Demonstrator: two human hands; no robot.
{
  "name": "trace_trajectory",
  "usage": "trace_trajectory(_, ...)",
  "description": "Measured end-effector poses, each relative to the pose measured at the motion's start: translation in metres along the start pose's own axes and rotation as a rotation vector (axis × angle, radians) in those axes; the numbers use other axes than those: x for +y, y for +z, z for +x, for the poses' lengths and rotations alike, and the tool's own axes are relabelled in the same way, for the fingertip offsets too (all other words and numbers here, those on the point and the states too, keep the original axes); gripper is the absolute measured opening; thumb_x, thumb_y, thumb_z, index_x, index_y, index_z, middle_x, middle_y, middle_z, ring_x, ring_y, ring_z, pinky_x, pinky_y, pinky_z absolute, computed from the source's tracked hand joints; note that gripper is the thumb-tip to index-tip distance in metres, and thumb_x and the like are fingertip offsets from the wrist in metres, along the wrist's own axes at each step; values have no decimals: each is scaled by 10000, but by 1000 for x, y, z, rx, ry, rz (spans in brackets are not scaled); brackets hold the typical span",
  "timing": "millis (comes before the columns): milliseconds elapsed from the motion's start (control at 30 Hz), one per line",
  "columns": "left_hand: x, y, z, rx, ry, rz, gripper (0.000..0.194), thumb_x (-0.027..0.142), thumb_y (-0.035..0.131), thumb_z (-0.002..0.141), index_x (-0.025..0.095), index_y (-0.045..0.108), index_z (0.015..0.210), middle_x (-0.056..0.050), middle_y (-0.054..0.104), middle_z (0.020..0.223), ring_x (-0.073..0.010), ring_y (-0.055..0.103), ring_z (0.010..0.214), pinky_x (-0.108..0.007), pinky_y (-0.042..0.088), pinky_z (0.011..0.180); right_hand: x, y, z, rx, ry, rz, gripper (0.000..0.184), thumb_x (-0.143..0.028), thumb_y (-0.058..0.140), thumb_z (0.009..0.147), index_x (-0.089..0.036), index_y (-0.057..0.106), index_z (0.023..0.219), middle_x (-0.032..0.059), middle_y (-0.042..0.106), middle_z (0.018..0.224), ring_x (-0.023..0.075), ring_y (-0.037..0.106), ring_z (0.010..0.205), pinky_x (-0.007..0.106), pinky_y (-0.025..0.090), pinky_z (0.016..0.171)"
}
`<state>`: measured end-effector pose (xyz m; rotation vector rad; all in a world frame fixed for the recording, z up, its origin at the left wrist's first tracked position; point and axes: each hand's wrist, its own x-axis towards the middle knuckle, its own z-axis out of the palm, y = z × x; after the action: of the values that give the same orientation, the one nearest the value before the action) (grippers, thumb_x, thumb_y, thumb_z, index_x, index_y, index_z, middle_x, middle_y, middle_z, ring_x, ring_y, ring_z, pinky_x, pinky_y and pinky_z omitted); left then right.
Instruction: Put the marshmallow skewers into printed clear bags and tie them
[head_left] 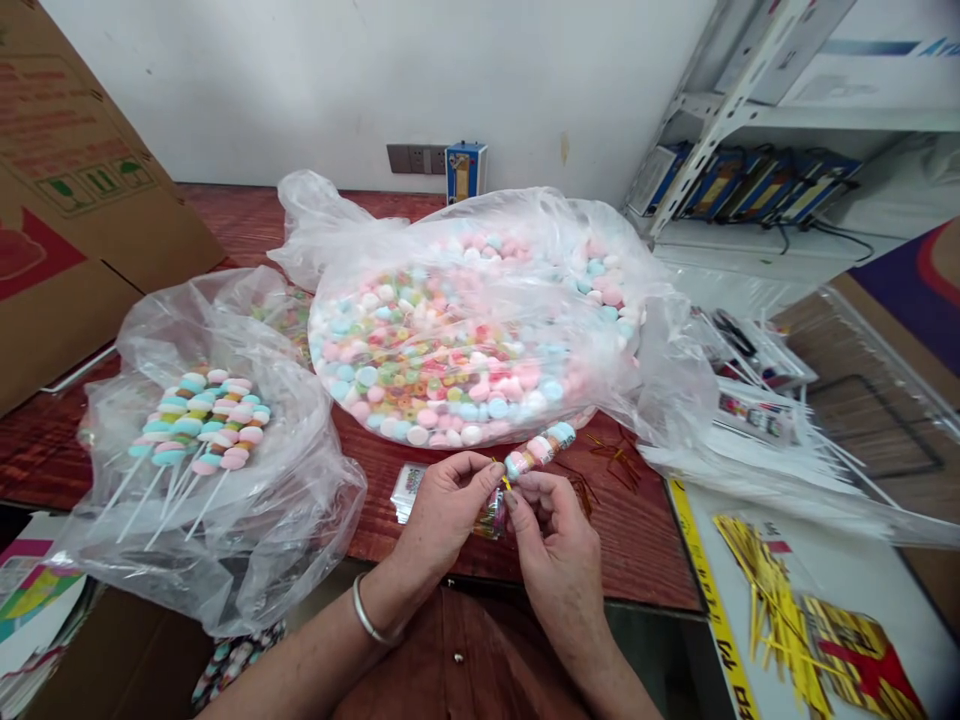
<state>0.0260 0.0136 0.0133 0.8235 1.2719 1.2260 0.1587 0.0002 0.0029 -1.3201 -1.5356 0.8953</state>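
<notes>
Near the table's front edge, my left hand (454, 500) and my right hand (559, 540) meet, both closed in a pinch. Between them is a wrapped candy skewer (541, 450) of pink, blue and white pieces, its top pointing up and right. A gold twist tie (506, 483) crosses the gathered wrapper at its base, between my thumbs. My left fingers grip the wrapper's neck; my right thumb and finger pinch the tie. Clear printed wrapper bags (407, 490) lie left of my hands. Loose gold ties (615, 458) lie to the right.
Behind my hands, a large plastic bag (480, 225) covers a heap of loose candies (450, 375). Unwrapped candy skewers (199, 420) rest on plastic at left. A cardboard box (90, 200) stands far left. White sticks (750, 450) and yellow ties (780, 610) lie right, below a metal shelf (862, 118).
</notes>
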Motion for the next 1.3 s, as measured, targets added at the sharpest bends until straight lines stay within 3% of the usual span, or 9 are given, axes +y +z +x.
trace_trajectory(167, -4, 3, 3, -11, -66, -115, 257, 381, 776, 713, 142, 684, 708, 35, 581, 592, -80, 456, 544, -201, 363, 529, -2, -4, -2, -52, 39, -30, 187, -320, 563, 931, -197, 678, 848, 21, 693, 781, 169, 613, 702, 259, 453, 656)
trace_trajectory(300, -4, 0, 2, -50, -37, 15, 169, 307, 752, 726, 152, 691, 755, 1, 668, 709, -115, 555, 641, -225, 430, 607, 3, -2, -2, -74, 217, 198, 270, -396, 597, 911, -192, 603, 734, -23, 567, 630, 126, 481, 555, 235, 368, 522)
trace_trajectory(433, -5, -2, -2, -15, 183, 360, 74, 208, 623, 819, 169, 673, 781, -12, 691, 754, -140, 601, 714, -251, 456, 687, 15, 8, -2, -93, 377, 448, 367, -466, 618, 899, -201, 517, 665, -68, 436, 539, 93, 338, 467, 228, 266, 444)
trace_trajectory(533, -9, -2, -4, 62, 382, 584, 32, 165, 593, 835, 185, 617, 823, 5, 660, 741, -133, 588, 681, -244, 433, 652, 19, 16, -4, -32, 388, 492, 382, -471, 623, 899, -204, 488, 661, -73, 406, 551, 92, 315, 490, 223, 262, 451)
trace_trajectory(633, -14, -1, -4, 107, 454, 685, 51, 149, 588, 844, 193, 576, 822, 12, 639, 722, -132, 581, 651, -244, 426, 634, 17, 20, -4, 37, 357, 442, 390, -470, 609, 908, -204, 476, 657, -66, 400, 579, 96, 322, 519, 220, 276, 463)
trace_trajectory(767, -20, -3, -3, 33, 506, 709, 105, 117, 545, 881, 191, 619, 872, -19, 686, 798, -148, 629, 726, -252, 466, 686, 11, 18, -2, 81, 315, 337, 394, -481, 594, 912, -199, 493, 655, -60, 404, 584, 102, 332, 534, 222, 295, 479)
trace_trajectory(1033, -39, -13, -4, -85, 797, 860, 334, 121, 466, 945, 217, 650, 1207, -97, 718, 991, -189, 657, 907, -299, 510, 819, 12, 14, 1, 87, 291, 251, 368, -455, 604, 893, -189, 535, 647, -45, 456, 583, 115, 372, 544, 235, 334, 505)
trace_trajectory(1200, -32, -8, -3, 4, 677, 670, 267, 131, 520, 920, 193, 710, 1099, -97, 725, 981, -191, 654, 938, -312, 509, 856, 8, 15, 1, 52, 235, 204, 319, -436, 565, 915, -172, 617, 744, -11, 576, 659, 140, 481, 604, 246, 403, 571)
trace_trajectory(1300, -24, -1, -2, 64, 357, 348, 132, 177, 616, 862, 170, 727, 933, -63, 714, 875, -163, 631, 809, -286, 502, 763, 8, 14, -1, 47, 164, 102, 286, -406, 556, 921, -173, 640, 778, 5, 633, 686, 155, 536, 628, 255, 424, 598)
